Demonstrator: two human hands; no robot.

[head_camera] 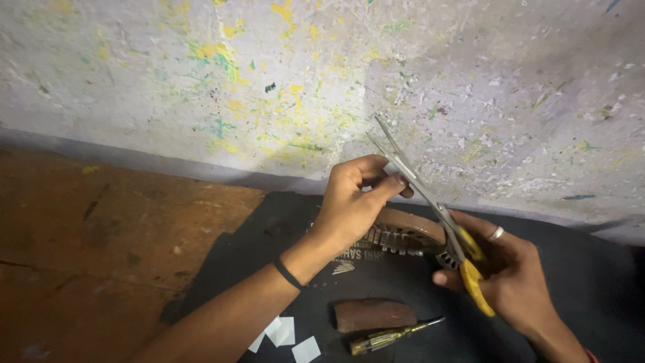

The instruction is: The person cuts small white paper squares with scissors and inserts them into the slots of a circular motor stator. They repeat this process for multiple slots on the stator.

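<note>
Paint-flecked wall [201, 81] behind: right hand [500, 269] grips scissors [437, 215], left hand [353, 202] seemingly pinching something.

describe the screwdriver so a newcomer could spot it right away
Start at the black mat on the floor below the paint-spattered wall. Near its front edge, under the hands, lies a small screwdriver with a clear yellowish handle, beside a brown block; only it has a thin metal tip.

scissors [430, 202]: 1 | screwdriver [393, 336]: 1 | white paper squares [282, 331]: 3 | brown block [374, 314]: 1
</note>
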